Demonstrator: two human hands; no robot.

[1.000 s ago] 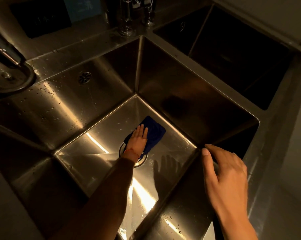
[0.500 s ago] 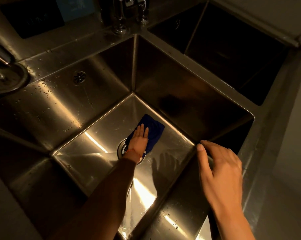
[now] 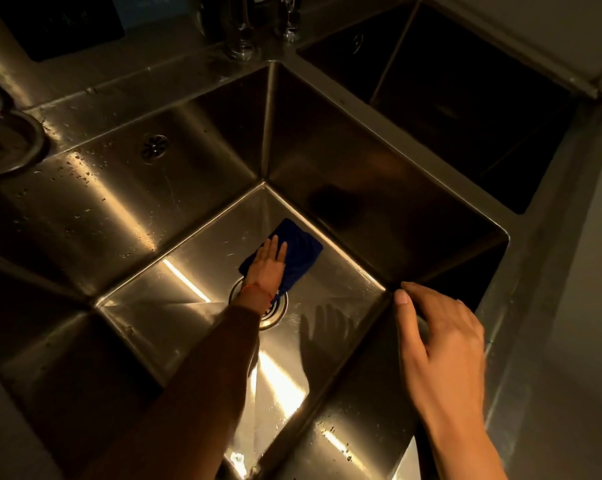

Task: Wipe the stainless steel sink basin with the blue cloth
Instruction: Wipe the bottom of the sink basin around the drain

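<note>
Left hand wiping sink floor, right hand braced on rim.
Left hand (image 3: 268, 268) flat, fingers straight, pressing blue cloth (image 3: 297, 259) on sink basin (image 3: 175, 306) floor just beyond drain (image 3: 275, 311), toward far corner. Right hand (image 3: 441, 344) relaxed, resting on near-right rim.

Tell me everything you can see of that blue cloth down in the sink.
The blue cloth is a dark blue, soft-looking piece of fabric, seemingly folded into a rough rectangle. It lies flat on the floor of the sink basin, toward the far corner, its near end reaching the round drain. The left hand presses on its left part with straight fingers. The right hand rests on the basin's rim, apart from it.
</note>
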